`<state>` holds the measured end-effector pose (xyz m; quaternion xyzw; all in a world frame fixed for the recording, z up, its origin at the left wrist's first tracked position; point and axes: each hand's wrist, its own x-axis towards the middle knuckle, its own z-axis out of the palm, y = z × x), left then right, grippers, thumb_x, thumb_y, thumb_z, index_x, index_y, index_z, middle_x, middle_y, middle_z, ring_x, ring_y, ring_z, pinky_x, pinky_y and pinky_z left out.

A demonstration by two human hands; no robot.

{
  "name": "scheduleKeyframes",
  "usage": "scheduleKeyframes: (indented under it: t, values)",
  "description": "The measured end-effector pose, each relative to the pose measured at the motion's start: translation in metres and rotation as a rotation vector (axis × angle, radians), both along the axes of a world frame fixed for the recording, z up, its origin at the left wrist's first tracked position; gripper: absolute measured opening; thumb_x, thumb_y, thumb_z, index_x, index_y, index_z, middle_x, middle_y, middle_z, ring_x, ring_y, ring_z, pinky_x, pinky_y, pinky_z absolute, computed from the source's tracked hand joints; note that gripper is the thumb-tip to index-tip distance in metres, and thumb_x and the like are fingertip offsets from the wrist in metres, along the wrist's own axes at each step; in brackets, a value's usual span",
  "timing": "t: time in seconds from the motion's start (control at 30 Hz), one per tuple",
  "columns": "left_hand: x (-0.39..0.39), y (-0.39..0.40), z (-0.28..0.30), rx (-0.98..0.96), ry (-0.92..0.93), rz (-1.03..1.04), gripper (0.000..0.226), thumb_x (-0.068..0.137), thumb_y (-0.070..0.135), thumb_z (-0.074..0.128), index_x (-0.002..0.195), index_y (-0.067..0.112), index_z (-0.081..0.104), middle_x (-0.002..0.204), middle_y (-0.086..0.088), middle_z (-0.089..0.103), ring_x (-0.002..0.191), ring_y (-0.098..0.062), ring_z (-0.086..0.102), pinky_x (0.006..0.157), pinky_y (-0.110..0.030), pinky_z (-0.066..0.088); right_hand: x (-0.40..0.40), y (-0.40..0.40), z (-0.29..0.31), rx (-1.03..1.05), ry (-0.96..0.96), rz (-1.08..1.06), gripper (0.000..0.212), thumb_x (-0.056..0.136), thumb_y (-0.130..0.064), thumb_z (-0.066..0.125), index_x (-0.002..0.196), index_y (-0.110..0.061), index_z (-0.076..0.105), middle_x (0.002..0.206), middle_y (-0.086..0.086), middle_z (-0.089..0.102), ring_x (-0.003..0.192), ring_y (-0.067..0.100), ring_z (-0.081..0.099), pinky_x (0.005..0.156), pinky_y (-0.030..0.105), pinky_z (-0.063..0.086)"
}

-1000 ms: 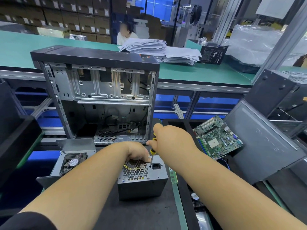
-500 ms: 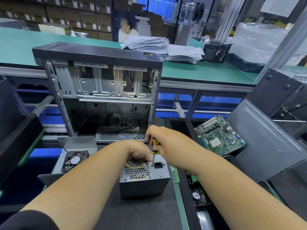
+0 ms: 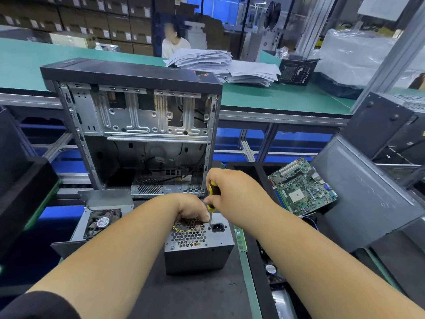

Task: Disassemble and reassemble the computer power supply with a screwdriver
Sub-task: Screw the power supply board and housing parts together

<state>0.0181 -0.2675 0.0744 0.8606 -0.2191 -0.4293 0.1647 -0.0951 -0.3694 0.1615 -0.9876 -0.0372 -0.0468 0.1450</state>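
Observation:
A grey power supply [image 3: 197, 256] stands on the dark mat, its honeycomb grille and black power socket facing up. My left hand [image 3: 190, 209] rests on its far top edge, fingers curled over it. My right hand [image 3: 232, 192] grips a yellow-and-black screwdriver [image 3: 212, 199] held upright. The tip sits on a screw point just left of the socket. A detached cover with a fan [image 3: 101, 223] lies to the left of the unit.
An open computer case [image 3: 138, 125] stands right behind the power supply. A green motherboard [image 3: 301, 187] leans in a black tray on the right, beside a grey side panel [image 3: 368, 192]. A memory stick [image 3: 240, 239] lies by the unit's right side. A person sits beyond the green bench.
My right hand has shifted slightly on the screwdriver handle, which stays upright on the same spot. My left hand stays on the power supply.

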Motion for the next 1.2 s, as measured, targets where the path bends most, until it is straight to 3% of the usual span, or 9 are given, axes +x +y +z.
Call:
scheduleKeyframes:
  t: [0.3,0.5,0.7,0.8,0.87,0.93,1.0,1.07,1.2]
  values:
    - [-0.005,-0.002,0.007,0.026,-0.084,-0.093,0.037,0.093,0.021,0.055,0.123,-0.001,0.055,0.076,-0.004,0.044,0.069,-0.014,0.04,0.076,-0.033,0.038,-0.004,0.001,-0.004,0.012,-0.046,-0.034,0.03,0.089,-0.032,0.069,0.082,-0.019,0.043,0.074,-0.003,0.048,0.062,0.008,0.039,0.051,0.026,0.031]
    - [-0.006,0.003,0.003,-0.025,-0.118,-0.154,0.035,0.097,0.029,0.053,0.116,0.001,0.06,0.12,-0.021,0.058,0.111,-0.038,0.054,0.092,-0.04,0.043,-0.008,-0.014,-0.006,0.087,-0.055,-0.062,0.021,0.091,-0.033,0.065,0.094,-0.028,0.045,0.079,-0.007,0.056,0.072,0.012,0.053,0.06,0.029,0.044]
    - [-0.006,0.011,-0.014,-0.2,-0.091,-0.086,0.026,0.093,0.041,0.061,0.083,0.017,0.063,0.08,0.004,0.058,0.071,-0.013,0.05,0.07,-0.028,0.037,-0.02,-0.046,-0.015,0.601,-0.209,-0.255,0.017,0.095,-0.025,0.061,0.1,-0.036,0.049,0.079,-0.02,0.062,0.072,0.002,0.064,0.064,0.035,0.051]
    - [-0.005,0.015,-0.016,-0.209,-0.063,-0.12,0.025,0.084,0.047,0.071,0.09,0.024,0.067,0.088,0.011,0.064,0.081,-0.008,0.056,0.075,-0.029,0.042,-0.019,-0.059,-0.014,0.756,-0.299,-0.327,0.018,0.096,-0.022,0.059,0.103,-0.035,0.051,0.077,-0.021,0.059,0.077,0.012,0.067,0.076,0.051,0.056]
    - [-0.006,0.017,-0.015,-0.205,-0.066,-0.124,0.024,0.08,0.044,0.076,0.095,0.028,0.066,0.091,0.014,0.065,0.087,-0.008,0.058,0.078,-0.029,0.044,-0.017,-0.066,-0.013,0.794,-0.344,-0.34,0.019,0.097,-0.019,0.056,0.107,-0.033,0.049,0.081,-0.015,0.06,0.078,0.008,0.069,0.073,0.039,0.057]
    - [-0.007,0.017,-0.017,-0.209,-0.059,-0.099,0.021,0.079,0.042,0.077,0.092,0.032,0.064,0.09,0.015,0.065,0.086,-0.008,0.059,0.078,-0.028,0.044,-0.016,-0.068,-0.014,0.798,-0.354,-0.345,0.021,0.098,-0.015,0.051,0.107,-0.033,0.046,0.085,-0.005,0.063,0.078,0.003,0.069,0.067,0.027,0.053]
    - [-0.009,0.016,-0.018,-0.208,-0.064,-0.079,0.02,0.079,0.041,0.078,0.09,0.032,0.064,0.091,0.014,0.066,0.089,-0.01,0.06,0.083,-0.029,0.046,-0.014,-0.066,-0.018,0.79,-0.303,-0.331,0.025,0.098,-0.01,0.044,0.099,-0.035,0.045,0.087,0.006,0.063,0.081,0.003,0.07,0.064,0.038,0.055]
    - [-0.01,0.016,-0.019,-0.208,-0.084,-0.048,0.022,0.077,0.041,0.079,0.091,0.032,0.065,0.094,0.013,0.068,0.093,-0.012,0.062,0.088,-0.031,0.047,-0.011,-0.064,-0.025,0.729,-0.228,-0.298,0.033,0.095,-0.003,0.038,0.091,-0.034,0.047,0.087,0.002,0.06,0.078,0.005,0.068,0.064,0.041,0.052]
    - [-0.015,0.024,-0.018,-0.227,-0.181,-0.033,0.028,0.076,0.05,0.076,0.097,0.035,0.066,0.097,0.017,0.068,0.094,-0.007,0.063,0.086,-0.027,0.049,-0.002,-0.062,-0.049,0.51,-0.009,-0.192,0.034,0.088,-0.003,0.042,0.087,-0.035,0.052,0.093,-0.012,0.049,0.065,0.006,0.05,0.055,0.023,0.038]
